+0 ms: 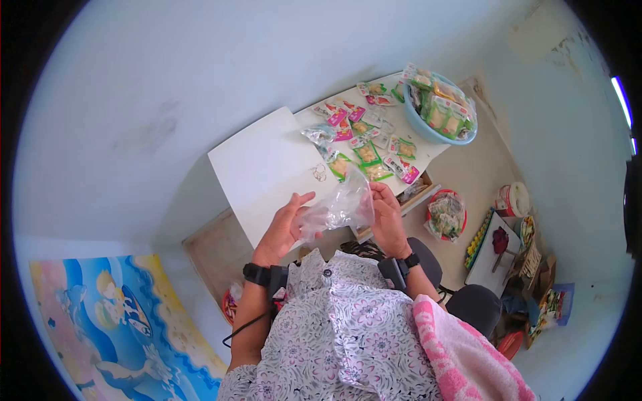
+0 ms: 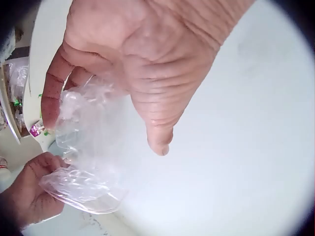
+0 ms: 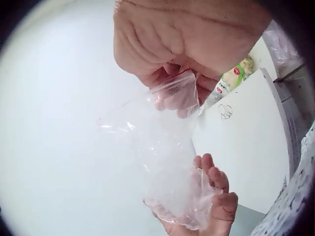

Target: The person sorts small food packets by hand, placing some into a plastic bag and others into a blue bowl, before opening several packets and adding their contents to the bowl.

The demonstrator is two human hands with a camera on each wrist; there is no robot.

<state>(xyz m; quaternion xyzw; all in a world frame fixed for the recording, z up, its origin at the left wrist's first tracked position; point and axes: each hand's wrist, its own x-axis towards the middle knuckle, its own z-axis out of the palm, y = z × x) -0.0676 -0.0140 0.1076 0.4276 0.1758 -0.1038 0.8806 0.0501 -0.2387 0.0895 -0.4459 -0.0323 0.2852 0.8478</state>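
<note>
A clear plastic bag [image 1: 342, 204] with a thin red line along its mouth stretches between my two hands over the table's front edge. My right hand [image 1: 388, 217] pinches the bag at its mouth, the fingers showing through the film in the right wrist view. At the other end, the bag's bottom lies against the fingers of my left hand [image 1: 282, 230]. That hand's thumb [image 2: 158, 132] stands straight out, apart from the bag. Nothing shows inside the bag. Several rubber bands [image 1: 319, 173] lie on the white table [image 1: 257, 160] beyond my hands.
Green and pink snack packets [image 1: 366, 152] lie scattered over the table's right half. A blue basin [image 1: 428, 131] heaped with packets stands at the far right end. Below are a partly pulled-out drawer [image 1: 418, 200] and a red-rimmed basket [image 1: 447, 215] on the floor.
</note>
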